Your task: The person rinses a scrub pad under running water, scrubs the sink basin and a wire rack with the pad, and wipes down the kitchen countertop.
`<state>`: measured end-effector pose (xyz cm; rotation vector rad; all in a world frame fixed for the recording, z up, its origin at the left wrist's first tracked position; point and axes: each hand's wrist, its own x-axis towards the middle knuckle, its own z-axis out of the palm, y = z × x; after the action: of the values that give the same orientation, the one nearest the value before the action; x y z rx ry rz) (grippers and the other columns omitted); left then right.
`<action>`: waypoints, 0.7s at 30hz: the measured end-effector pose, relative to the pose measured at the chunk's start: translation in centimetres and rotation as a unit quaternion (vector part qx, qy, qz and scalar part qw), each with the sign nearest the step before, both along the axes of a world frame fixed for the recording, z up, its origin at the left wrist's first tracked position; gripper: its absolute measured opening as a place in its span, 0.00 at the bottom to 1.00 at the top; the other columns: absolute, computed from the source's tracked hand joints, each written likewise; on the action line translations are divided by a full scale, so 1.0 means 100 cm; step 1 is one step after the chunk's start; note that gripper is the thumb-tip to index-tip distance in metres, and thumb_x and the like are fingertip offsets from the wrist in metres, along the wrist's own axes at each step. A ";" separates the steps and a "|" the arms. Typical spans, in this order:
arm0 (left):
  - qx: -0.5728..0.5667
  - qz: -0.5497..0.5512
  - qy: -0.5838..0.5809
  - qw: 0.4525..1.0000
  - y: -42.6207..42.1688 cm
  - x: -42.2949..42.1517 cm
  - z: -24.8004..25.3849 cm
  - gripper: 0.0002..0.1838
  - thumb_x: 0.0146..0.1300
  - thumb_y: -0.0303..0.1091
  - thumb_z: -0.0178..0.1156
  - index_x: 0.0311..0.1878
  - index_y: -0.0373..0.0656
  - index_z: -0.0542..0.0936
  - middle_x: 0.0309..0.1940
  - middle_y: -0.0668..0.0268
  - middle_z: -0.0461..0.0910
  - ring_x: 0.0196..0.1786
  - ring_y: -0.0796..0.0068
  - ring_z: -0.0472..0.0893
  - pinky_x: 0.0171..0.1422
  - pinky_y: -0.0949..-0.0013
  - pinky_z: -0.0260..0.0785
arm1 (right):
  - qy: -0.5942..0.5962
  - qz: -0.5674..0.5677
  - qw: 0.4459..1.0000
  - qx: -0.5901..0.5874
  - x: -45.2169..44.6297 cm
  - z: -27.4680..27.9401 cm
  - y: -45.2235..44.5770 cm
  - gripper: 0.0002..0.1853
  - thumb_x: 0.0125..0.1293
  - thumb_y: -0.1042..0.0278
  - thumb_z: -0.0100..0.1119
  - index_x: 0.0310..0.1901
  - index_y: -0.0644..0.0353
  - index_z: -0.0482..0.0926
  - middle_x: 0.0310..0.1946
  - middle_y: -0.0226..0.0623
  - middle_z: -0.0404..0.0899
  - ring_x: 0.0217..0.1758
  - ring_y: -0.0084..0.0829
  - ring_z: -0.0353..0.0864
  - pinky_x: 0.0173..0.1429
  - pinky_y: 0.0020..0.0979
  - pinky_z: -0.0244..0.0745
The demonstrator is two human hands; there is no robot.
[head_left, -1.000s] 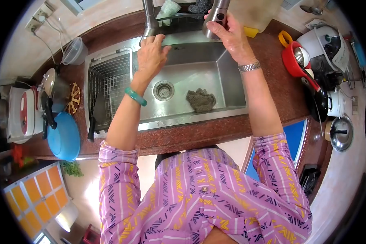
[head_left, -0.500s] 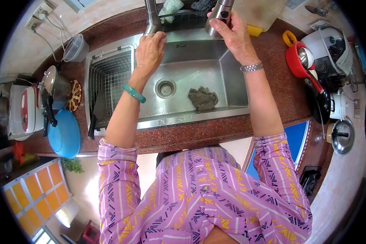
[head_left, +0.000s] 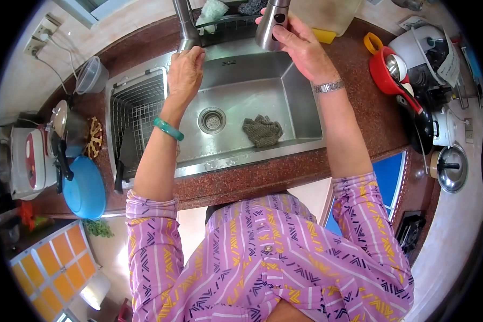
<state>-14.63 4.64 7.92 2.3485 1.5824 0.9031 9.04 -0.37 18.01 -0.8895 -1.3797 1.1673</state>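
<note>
From my distant post I count two hands. The right hand (head_left: 308, 53) grips one metal spray head (head_left: 271, 36), above the back of one steel sink (head_left: 241, 99). The left hand (head_left: 185, 72) has curled fingers at the faucet (head_left: 184, 27); I cannot tell if it holds something. Inside are one wire basket (head_left: 145, 88), one round drain (head_left: 212, 120), one crumpled, rough cloth (head_left: 263, 130). The table (head_left: 354, 107) is speckled reddish stone, before a pale wall (head_left: 112, 29).

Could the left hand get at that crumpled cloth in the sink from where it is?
Probably yes: the left hand is by the faucet base, and nothing seems to stand in the sink between it and the crumpled cloth.
</note>
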 end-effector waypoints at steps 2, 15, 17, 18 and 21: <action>0.004 0.000 0.002 1.000 0.000 0.000 0.000 0.08 0.65 0.40 0.52 0.41 0.50 0.77 0.35 0.61 0.78 0.41 0.55 0.74 0.44 0.57 0.67 | -0.062 -0.016 0.998 -0.015 -0.006 0.015 -0.004 0.12 0.64 0.66 0.53 0.46 0.61 0.73 0.34 0.28 0.74 0.37 0.21 0.73 0.41 0.23 0.69; 0.000 -0.006 0.004 1.000 0.000 -0.002 0.001 0.08 0.65 0.39 0.51 0.40 0.48 0.77 0.34 0.60 0.78 0.41 0.53 0.75 0.44 0.56 0.68 | -0.196 -0.095 0.972 0.085 -0.002 -0.004 0.001 0.23 0.64 0.63 0.58 0.56 0.66 0.66 0.33 0.25 0.68 0.35 0.18 0.66 0.39 0.21 0.66; 0.002 -0.008 0.004 1.000 0.001 -0.003 -0.001 0.08 0.65 0.38 0.51 0.39 0.47 0.77 0.34 0.60 0.78 0.41 0.53 0.75 0.43 0.55 0.69 | -0.237 -0.111 0.962 0.079 0.000 -0.005 0.001 0.25 0.63 0.61 0.58 0.57 0.67 0.65 0.33 0.26 0.69 0.34 0.19 0.66 0.37 0.21 0.67; -0.005 -0.005 0.007 1.000 0.002 -0.003 -0.001 0.08 0.65 0.39 0.51 0.40 0.48 0.77 0.34 0.60 0.78 0.41 0.53 0.74 0.43 0.56 0.68 | -0.237 -0.111 0.962 0.079 0.000 -0.004 0.001 0.25 0.63 0.61 0.58 0.57 0.67 0.65 0.33 0.26 0.69 0.34 0.19 0.66 0.37 0.21 0.67; -0.008 -0.003 0.009 1.000 0.002 -0.002 -0.002 0.09 0.65 0.40 0.52 0.42 0.49 0.77 0.35 0.60 0.79 0.41 0.54 0.74 0.44 0.57 0.68 | -0.234 -0.101 0.963 0.090 0.000 0.000 -0.001 0.25 0.64 0.61 0.58 0.57 0.67 0.65 0.32 0.27 0.69 0.32 0.19 0.67 0.36 0.22 0.67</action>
<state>-14.86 4.81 7.75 2.3553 1.5837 0.8661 9.04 -0.47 18.03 -1.1919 -1.6934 0.6835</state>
